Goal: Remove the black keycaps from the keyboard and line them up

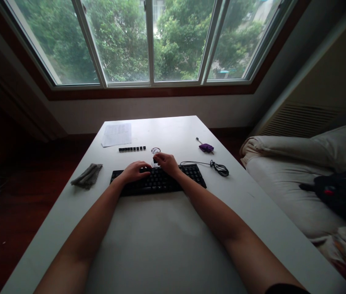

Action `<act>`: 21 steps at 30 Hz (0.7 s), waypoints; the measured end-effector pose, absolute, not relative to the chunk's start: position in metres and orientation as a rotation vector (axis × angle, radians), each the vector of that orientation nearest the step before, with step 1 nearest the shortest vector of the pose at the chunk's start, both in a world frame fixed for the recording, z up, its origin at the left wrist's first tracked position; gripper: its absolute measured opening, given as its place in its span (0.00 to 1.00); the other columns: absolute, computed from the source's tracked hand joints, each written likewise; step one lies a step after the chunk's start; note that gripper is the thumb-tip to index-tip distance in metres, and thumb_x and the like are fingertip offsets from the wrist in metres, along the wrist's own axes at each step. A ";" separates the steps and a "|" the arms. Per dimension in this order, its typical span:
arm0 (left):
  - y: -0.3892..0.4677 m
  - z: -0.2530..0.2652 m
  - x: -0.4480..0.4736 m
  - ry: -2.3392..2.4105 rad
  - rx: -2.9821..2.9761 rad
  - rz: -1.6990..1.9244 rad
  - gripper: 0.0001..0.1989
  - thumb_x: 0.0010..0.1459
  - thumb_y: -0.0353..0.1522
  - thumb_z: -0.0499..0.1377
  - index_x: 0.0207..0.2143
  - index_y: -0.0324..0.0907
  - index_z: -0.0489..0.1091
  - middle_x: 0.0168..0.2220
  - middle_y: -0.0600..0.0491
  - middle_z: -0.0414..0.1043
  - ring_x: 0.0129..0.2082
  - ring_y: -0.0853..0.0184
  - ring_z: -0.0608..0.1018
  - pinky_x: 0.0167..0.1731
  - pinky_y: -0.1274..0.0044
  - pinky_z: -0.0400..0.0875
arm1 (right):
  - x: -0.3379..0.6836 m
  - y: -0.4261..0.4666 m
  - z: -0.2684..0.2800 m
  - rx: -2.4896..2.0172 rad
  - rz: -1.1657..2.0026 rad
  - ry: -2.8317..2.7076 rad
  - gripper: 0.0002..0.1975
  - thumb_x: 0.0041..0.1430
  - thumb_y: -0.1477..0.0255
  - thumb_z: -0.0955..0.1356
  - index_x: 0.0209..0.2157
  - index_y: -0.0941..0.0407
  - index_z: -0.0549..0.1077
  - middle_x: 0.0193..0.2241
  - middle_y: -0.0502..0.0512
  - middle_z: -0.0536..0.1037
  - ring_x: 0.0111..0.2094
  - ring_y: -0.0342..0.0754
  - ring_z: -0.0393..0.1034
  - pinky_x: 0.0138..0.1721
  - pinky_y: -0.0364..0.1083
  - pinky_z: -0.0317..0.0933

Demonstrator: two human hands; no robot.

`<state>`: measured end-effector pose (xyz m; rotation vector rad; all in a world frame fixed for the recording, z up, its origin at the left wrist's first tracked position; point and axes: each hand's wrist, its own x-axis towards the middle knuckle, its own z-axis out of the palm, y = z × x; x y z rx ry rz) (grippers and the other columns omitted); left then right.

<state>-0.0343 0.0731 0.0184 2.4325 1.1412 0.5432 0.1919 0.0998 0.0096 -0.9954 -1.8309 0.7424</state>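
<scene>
A black keyboard (pixel 152 185) lies across the white table in front of me. My left hand (pixel 134 171) rests on its upper left part, fingers stretched over the keys. At the keyboard's top edge my right hand (pixel 165 161) is closed in a pinch. What it holds is too small to make out; a small dark piece (pixel 155 160) shows by its fingertips. Just behind the fingers is a small clear object with a round rim (pixel 155 150), partly hidden. Several loose black keycaps (pixel 132 148) stand in a row beyond the keyboard.
Papers (pixel 117 134) lie at the table's far left, and a grey cloth (pixel 87 176) at the left edge. A purple cloth-like item (pixel 206 147) with a thin stick is at the right. The coiled cable (pixel 219 168) sits right of the keyboard. A sofa (pixel 283 175) stands alongside.
</scene>
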 end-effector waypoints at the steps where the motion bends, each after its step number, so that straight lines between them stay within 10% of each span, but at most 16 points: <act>1: 0.073 0.019 -0.034 1.141 2.431 0.540 0.16 0.59 0.42 0.59 0.47 0.49 0.76 0.43 0.51 0.77 0.43 0.62 0.77 0.48 0.70 0.70 | 0.191 0.098 0.011 -0.990 0.707 -1.851 0.16 0.62 0.58 0.65 0.35 0.54 0.78 0.22 0.49 0.75 0.24 0.43 0.69 0.28 0.41 0.60; 21: 0.076 0.014 -0.037 1.184 2.441 0.552 0.16 0.58 0.45 0.60 0.46 0.50 0.76 0.42 0.52 0.77 0.41 0.62 0.77 0.46 0.71 0.70 | 0.188 0.083 0.024 -0.754 0.912 -1.723 0.10 0.49 0.77 0.62 0.35 0.54 0.69 0.32 0.51 0.79 0.34 0.46 0.73 0.37 0.46 0.67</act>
